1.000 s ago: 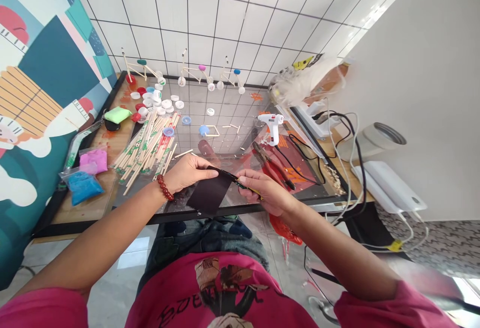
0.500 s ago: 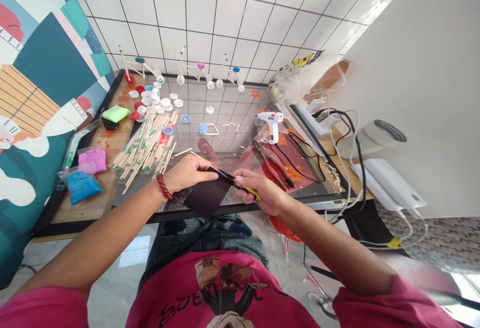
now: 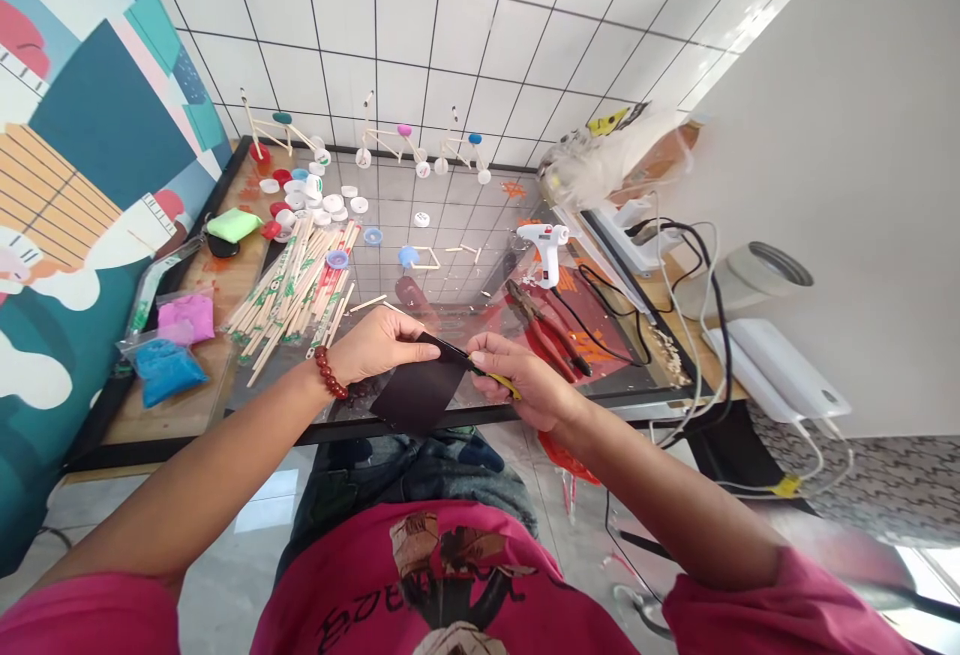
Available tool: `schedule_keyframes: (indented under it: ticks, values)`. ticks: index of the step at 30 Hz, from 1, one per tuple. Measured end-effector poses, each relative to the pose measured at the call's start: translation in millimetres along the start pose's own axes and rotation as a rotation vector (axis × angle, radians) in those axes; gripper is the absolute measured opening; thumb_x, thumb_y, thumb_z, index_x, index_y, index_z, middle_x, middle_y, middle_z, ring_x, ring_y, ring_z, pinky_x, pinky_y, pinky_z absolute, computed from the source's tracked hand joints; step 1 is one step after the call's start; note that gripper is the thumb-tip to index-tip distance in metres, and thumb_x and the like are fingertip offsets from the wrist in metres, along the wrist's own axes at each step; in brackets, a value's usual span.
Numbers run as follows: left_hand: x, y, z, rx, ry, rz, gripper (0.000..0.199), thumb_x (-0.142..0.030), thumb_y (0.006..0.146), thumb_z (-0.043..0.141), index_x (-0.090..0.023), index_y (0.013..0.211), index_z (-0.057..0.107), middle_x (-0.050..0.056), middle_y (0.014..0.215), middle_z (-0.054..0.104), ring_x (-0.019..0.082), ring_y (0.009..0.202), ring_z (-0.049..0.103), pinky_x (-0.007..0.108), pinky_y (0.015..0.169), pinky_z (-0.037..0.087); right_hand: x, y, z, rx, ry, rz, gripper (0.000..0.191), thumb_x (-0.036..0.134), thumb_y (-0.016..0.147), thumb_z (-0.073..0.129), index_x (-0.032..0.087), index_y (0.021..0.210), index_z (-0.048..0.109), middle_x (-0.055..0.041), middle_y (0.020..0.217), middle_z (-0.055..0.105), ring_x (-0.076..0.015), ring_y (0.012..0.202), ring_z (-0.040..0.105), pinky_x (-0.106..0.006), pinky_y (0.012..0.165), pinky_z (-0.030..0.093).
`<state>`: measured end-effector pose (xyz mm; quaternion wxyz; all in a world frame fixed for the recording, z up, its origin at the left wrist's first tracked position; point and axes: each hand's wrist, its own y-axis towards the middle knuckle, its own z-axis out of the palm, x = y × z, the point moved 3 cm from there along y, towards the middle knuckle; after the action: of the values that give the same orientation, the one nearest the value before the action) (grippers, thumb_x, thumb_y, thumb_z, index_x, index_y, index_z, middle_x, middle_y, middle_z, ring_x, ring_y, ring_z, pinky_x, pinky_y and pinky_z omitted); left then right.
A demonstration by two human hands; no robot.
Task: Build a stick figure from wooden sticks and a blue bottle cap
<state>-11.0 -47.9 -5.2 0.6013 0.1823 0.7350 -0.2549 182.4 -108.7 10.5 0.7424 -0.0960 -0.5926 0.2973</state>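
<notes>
Over the table's front edge, my left hand pinches the top left part of a dark sheet between thumb and fingers. A beaded bracelet is on that wrist. My right hand is closed on scissors with yellow handles. The dark blades lie along the sheet's upper edge, pointing toward my left hand. How far apart the blades are is too small to tell. Behind my left hand lie loose wooden sticks.
Wrapped sticks and bottle caps lie at the left, beside clay bags. Small stick models stand along the back. A glue gun, red-handled pliers and cables are at the right.
The scissors' blades look closer together and the yellow handles narrower in my right hand. Both hands stay in nearly the same place.
</notes>
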Motion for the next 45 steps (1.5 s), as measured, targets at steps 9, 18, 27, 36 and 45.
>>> schedule_keyframes:
  ticks: [9,18,27,36,45]
  values:
    - [-0.9,0.9,-1.4,-0.017,-0.025,0.039,0.029,-0.038,0.067,0.079,-0.015,0.084,0.082,0.008,0.082,0.078,0.017,0.071,0.068,0.025,0.067,0.051,0.4,0.3,-0.2,0.06,0.053,0.049,0.047,0.042,0.063,0.082,0.02,0.086,0.048,0.0076,0.055,0.044,-0.0055,0.047,0.031,-0.021,0.048,0.01]
    - [-6.7,-1.2,2.3,0.037,0.008,0.066,0.021,-0.034,0.07,0.077,-0.015,0.077,0.08,0.005,0.072,0.076,0.015,0.063,0.064,0.022,0.061,0.047,2.2,0.6,2.0,0.077,0.042,0.082,0.048,0.043,0.063,0.083,0.021,0.086,0.046,0.0072,0.054,0.046,-0.0043,0.046,0.027,-0.022,0.049,0.008]
    - [-3.9,0.0,1.8,0.043,0.05,0.077,0.021,-0.035,0.071,0.075,-0.015,0.078,0.08,0.004,0.072,0.075,0.014,0.063,0.062,0.022,0.06,0.047,-0.4,6.5,4.4,0.049,0.004,0.059,0.049,0.046,0.062,0.082,0.021,0.082,0.044,0.0078,0.052,0.045,-0.0034,0.043,0.025,-0.021,0.048,0.005]
    - [-5.4,-0.8,0.9,0.041,0.047,0.075,0.022,-0.035,0.07,0.075,-0.015,0.079,0.08,0.004,0.073,0.075,0.014,0.063,0.062,0.022,0.061,0.048,-2.2,8.2,12.6,0.029,0.057,0.018,0.047,0.043,0.062,0.082,0.021,0.079,0.044,0.008,0.054,0.043,-0.0041,0.046,0.027,-0.02,0.046,0.007]
    - [-3.3,-0.2,2.1,0.067,0.044,0.037,0.026,-0.038,0.068,0.078,-0.013,0.073,0.078,0.002,0.065,0.069,0.011,0.057,0.055,0.021,0.054,0.042,3.8,7.3,10.6,-0.057,0.023,-0.056,0.052,0.052,0.06,0.082,0.02,0.079,0.045,0.0084,0.054,0.043,-0.0039,0.048,0.027,-0.019,0.048,0.01]
